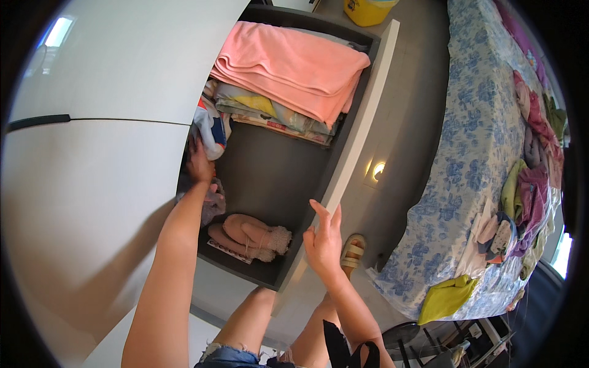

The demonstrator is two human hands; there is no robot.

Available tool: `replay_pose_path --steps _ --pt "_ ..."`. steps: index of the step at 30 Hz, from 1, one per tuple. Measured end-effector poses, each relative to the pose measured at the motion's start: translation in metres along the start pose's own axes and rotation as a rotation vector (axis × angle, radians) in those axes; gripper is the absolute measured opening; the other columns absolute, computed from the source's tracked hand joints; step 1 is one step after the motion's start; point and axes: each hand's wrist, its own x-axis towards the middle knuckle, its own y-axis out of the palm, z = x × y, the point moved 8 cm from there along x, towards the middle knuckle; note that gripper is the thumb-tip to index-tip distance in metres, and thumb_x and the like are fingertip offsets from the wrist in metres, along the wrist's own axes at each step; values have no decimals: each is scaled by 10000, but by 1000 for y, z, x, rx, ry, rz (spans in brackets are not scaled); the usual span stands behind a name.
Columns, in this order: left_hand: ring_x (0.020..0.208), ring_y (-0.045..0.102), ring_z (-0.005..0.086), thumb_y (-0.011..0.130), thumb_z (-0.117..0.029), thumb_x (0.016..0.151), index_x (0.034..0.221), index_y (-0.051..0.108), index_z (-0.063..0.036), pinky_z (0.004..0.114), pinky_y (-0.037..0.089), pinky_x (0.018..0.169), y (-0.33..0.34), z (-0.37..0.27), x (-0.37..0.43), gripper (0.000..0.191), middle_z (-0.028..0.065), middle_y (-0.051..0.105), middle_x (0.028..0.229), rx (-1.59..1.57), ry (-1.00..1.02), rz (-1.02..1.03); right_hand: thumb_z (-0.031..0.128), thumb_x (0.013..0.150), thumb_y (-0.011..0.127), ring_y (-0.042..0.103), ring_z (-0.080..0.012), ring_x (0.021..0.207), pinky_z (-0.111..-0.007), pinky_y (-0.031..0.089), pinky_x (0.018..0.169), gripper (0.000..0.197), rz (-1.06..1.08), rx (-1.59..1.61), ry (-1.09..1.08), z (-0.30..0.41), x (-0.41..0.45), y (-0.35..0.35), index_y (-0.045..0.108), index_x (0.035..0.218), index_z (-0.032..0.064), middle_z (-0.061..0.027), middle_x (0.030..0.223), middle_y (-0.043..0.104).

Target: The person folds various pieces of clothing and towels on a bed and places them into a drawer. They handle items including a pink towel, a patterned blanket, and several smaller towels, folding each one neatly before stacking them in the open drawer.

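Note:
A dark grey drawer (276,170) stands pulled out of a glossy white cabinet (101,193). My left hand (200,161) reaches to the back of it, touching a white, navy and orange cloth bundle (212,131); the cabinet edge and the bundle hide some of its fingers. Over the white drawer front (363,119) rests my right hand (323,244), fingers spread to either side of the panel. Folded pink fabric (294,69) lies on top of patterned folded textiles (276,110). Pink fleece-cuffed mittens (253,234) lie at the near end, beside a greyish fluffy item (214,202).
To the right is a bed (464,175) under a blue floral cover, with several garments (529,198) along it. An olive-yellow cloth (446,299) hangs at its corner. A yellow bin (368,11) stands on the floor past the drawer. Below the bed's end is a dark stool (400,333).

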Motion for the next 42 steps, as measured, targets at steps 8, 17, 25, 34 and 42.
replay_pose_path --steps 8,17,25,34,42 --pt "863 587 385 608 -215 662 1099 557 -170 462 451 768 -53 -23 -11 442 189 623 922 -203 -409 119 -51 720 452 542 -387 909 -392 472 696 576 46 -15 77 4 0 3 386 1253 158 -239 1355 230" --pt "707 593 205 567 -62 604 931 579 42 304 458 636 -75 -46 -98 343 100 603 780 -951 -858 203 31 745 549 378 -480 1143 -444 440 833 619 223 75 183 3 1 -14 335 1307 177 -306 1388 111" --pt "772 600 193 555 0 638 1033 566 35 292 469 646 -124 -95 -169 397 113 612 891 -1300 -985 371 367 780 631 241 -393 1286 -424 248 1026 763 309 239 -142 108 -4 -26 256 1349 23 -295 1378 209" --pt "825 616 242 617 -130 696 1041 542 -13 340 480 698 -63 -140 -182 372 120 627 907 -1217 -856 268 633 469 741 527 -342 1071 -316 434 871 1381 665 -44 257 64 96 65 -18 1333 -132 -334 1169 464" --pt "913 531 172 622 -210 750 1150 453 -184 361 412 757 -95 -147 -192 436 3 543 1013 -1635 -1063 833 443 502 762 613 -301 921 -331 490 788 1223 661 -371 416 64 81 89 57 1352 -84 -218 1008 604"
